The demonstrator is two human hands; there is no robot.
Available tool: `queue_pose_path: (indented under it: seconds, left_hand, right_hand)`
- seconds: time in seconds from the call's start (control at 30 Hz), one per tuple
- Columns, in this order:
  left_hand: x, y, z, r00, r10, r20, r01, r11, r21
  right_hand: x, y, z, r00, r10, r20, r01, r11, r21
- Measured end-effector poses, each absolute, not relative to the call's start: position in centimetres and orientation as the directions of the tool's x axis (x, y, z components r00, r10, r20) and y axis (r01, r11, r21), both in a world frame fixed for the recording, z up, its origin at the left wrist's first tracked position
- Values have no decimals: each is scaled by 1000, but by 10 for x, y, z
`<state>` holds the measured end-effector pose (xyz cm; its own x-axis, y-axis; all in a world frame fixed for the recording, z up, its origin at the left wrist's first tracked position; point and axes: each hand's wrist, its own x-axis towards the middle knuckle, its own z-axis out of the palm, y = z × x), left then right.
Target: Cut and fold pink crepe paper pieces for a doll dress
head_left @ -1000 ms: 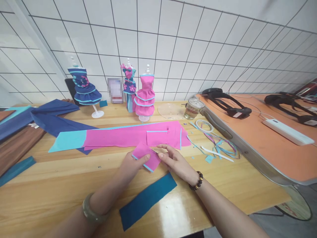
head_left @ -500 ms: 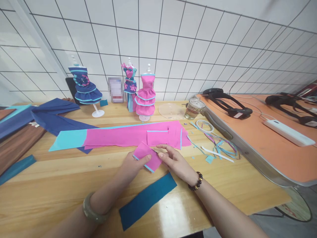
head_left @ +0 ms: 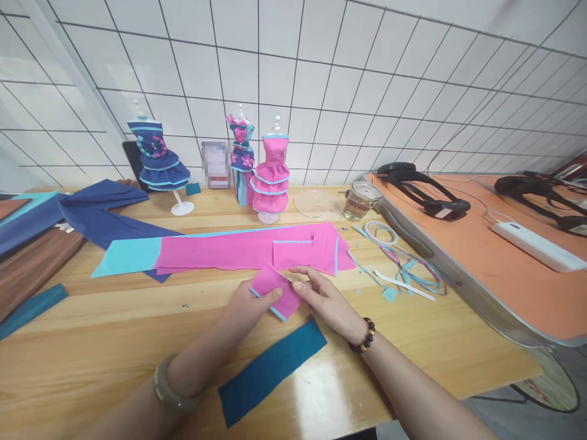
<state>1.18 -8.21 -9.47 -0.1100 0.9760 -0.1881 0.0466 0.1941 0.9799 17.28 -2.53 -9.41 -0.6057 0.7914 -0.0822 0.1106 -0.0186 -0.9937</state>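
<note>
A small pink cloth piece with a light-blue edge is held up off the table between my hands. My left hand grips its left side, thumb on top. At its upper right edge, my right hand is closed in a pinch; anything thin between those fingertips is too small to make out. Behind them lies a long pink cloth strip with a light-blue end, and a smaller pink rectangle rests on it. A teal cloth strip lies nearer, below my hands.
Three small dress forms stand at the back: blue, multicoloured, pink. A lidded glass, a tape roll and ribbon scraps lie right. Dark blue cloth is left; headsets rest on the orange surface.
The pink piece and my left hand have shifted very slightly to the right. The camera view has moved a little; both hands keep nearly the same pose.
</note>
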Motion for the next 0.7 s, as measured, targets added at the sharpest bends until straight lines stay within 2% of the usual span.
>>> queue_pose_path:
  seconds: [0.27,0.43,0.7]
  left_hand:
    - [12,-82,-92,-83,980,-179,10,181,983]
    - [13,-82,-92,-120,972,-200,47,207,977]
    - [12,-82,-93,-100,978,-181,2,182,983]
  right_hand:
    - [172,-25,-93,-596,801,-56,136,31,-990]
    - [172,-26,-90,-587,809,-47,168,65,-984]
    - [171,-26,-92,-588,807,-53,140,37,-989]
